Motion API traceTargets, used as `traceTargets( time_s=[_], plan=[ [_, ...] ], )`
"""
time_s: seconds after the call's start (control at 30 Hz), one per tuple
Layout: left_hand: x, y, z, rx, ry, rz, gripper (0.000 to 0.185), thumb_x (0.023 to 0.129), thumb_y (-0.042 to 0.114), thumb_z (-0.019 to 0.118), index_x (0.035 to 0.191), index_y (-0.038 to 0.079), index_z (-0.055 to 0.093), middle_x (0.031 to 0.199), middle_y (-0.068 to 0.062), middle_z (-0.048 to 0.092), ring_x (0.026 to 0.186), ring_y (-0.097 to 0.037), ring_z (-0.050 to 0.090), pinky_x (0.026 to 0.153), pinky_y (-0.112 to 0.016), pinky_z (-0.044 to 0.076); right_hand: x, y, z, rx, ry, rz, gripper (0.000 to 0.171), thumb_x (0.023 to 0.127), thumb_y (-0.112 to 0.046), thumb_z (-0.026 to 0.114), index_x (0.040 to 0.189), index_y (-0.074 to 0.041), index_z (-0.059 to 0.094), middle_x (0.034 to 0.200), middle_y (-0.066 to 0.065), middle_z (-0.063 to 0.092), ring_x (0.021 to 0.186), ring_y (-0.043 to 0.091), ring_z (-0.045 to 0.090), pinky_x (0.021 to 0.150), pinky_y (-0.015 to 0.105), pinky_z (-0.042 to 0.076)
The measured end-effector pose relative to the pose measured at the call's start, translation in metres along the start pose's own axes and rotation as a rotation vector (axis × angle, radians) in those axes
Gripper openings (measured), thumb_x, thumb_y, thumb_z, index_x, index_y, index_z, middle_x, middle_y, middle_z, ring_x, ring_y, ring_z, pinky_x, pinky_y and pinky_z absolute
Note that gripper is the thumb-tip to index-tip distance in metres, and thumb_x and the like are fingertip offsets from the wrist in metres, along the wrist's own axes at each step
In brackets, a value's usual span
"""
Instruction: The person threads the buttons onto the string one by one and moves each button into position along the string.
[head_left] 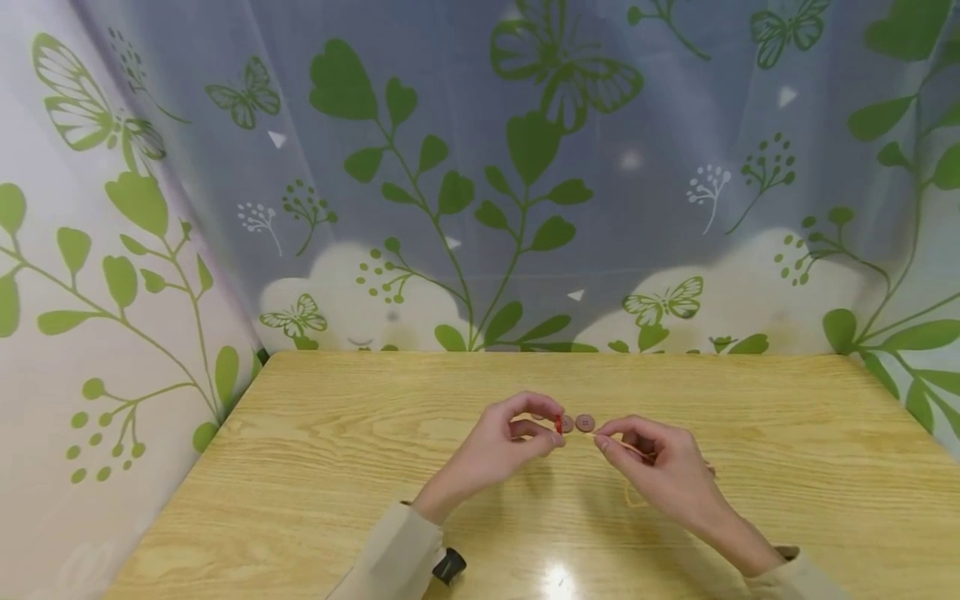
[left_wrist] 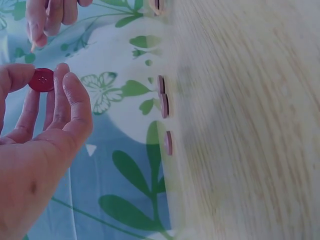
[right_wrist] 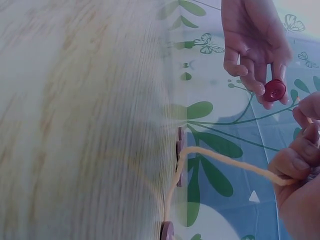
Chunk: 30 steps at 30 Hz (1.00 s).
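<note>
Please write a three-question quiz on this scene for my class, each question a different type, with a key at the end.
1. Multiple choice: what colour is the button held in the left hand?
A. White
B. Red
C. Green

2. True or false: the right hand is empty.

3. Fill the gap: the brown buttons lie on the ____.

Key:
1. B, red.
2. False; it grips a string.
3. Table.
</note>
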<state>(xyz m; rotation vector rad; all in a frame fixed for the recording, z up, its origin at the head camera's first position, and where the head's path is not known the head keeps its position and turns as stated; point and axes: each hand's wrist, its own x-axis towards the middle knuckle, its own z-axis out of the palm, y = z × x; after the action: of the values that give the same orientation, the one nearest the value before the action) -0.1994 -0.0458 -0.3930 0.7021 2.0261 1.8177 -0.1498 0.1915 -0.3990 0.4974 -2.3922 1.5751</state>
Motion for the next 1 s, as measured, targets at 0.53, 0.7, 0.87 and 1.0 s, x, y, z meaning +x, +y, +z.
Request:
traceTargets(
  time_s=[0.53,0.7,0.87,1.0],
  plan=[
    [-0.006,0.012,0.012,-0.047,-0.049,0.018,0.029,0.098,0.006,0.067,0.126,0.006,0.061,0.135,-0.015,0.061,0.101,-0.009,0.070,0.086,-0.024,0.059,0.000,-0.003,0.004,0.024,-0.014,-0.065,0.011,0.096,-0.004,0.070,0.100,-0.013,0.075,0.060,-0.004,0.043,0.047,0.003,0.031,0.040,0.023,0.030],
    [-0.008,0.013,0.013,-0.051,-0.065,0.024,0.029,0.098,0.006,0.066,0.127,0.007,0.061,0.138,-0.013,0.062,0.101,-0.009,0.070,0.088,-0.025,0.059,-0.001,-0.004,0.005,0.012,-0.013,-0.059,0.009,0.096,-0.004,0.070,0.100,-0.011,0.075,0.060,-0.005,0.043,0.048,0.001,0.031,0.041,0.022,0.030],
    [-0.009,0.013,0.014,-0.056,-0.074,0.026,0.031,0.098,0.006,0.066,0.128,0.003,0.059,0.140,-0.013,0.062,0.101,-0.008,0.069,0.089,-0.026,0.059,-0.001,-0.005,0.006,0.019,-0.023,-0.068,0.009,0.096,-0.004,0.070,0.100,-0.010,0.075,0.058,-0.003,0.042,0.047,0.001,0.031,0.041,0.022,0.030],
    [-0.009,0.013,0.014,-0.067,-0.081,0.029,0.030,0.099,0.006,0.066,0.128,0.003,0.060,0.143,-0.014,0.061,0.100,-0.008,0.070,0.089,-0.025,0.059,-0.001,-0.006,0.006,0.025,-0.036,-0.069,0.011,0.096,-0.005,0.069,0.100,-0.013,0.075,0.058,-0.002,0.043,0.046,0.001,0.031,0.041,0.022,0.030]
  ],
)
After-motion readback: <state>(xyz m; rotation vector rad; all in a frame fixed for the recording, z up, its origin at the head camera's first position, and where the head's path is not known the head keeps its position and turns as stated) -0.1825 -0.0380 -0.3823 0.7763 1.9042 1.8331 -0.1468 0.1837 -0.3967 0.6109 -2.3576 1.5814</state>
